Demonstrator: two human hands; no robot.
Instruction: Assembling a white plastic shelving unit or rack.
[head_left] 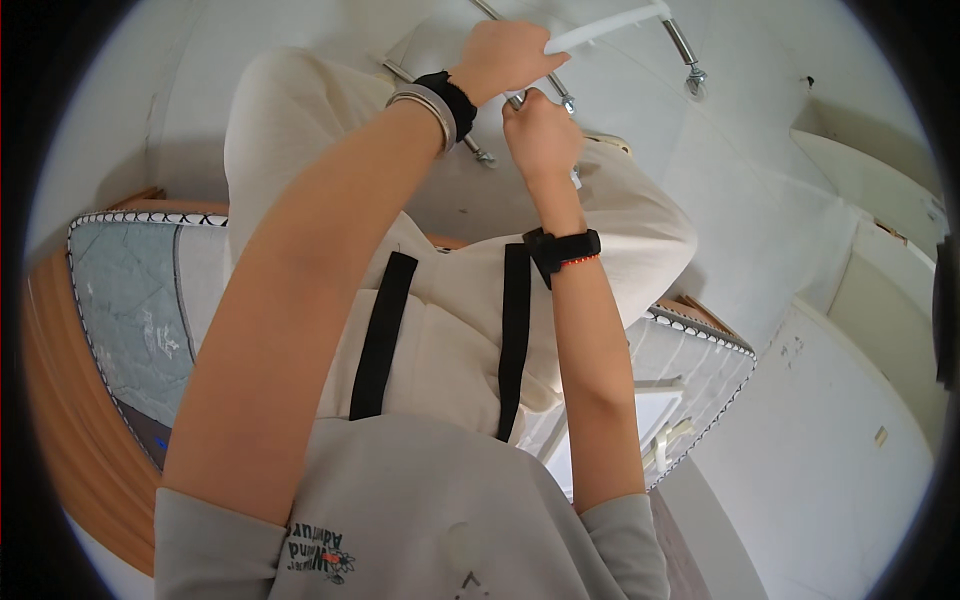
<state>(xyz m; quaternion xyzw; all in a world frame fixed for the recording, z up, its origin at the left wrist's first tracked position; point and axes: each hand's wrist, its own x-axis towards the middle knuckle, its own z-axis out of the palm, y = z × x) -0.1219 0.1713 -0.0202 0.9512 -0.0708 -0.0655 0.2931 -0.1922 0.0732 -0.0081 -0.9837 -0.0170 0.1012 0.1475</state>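
Both hands work high up, against the white wall. The left hand (505, 55) is clenched around a white hanger (610, 28); the right hand (540, 130) pinches the beige garment (440, 300) just under the chrome rail (680, 45). Below, a mattress edge (700, 330); open wall to the right.

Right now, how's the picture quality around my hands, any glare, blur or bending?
Head view: bright, even daylight, with the white hanger near the top almost washed out against the pale wall; the left hand and right hand are reasonably sharp; the mattress edge and the metal rail curve from fisheye distortion; a black rim rings the frame.
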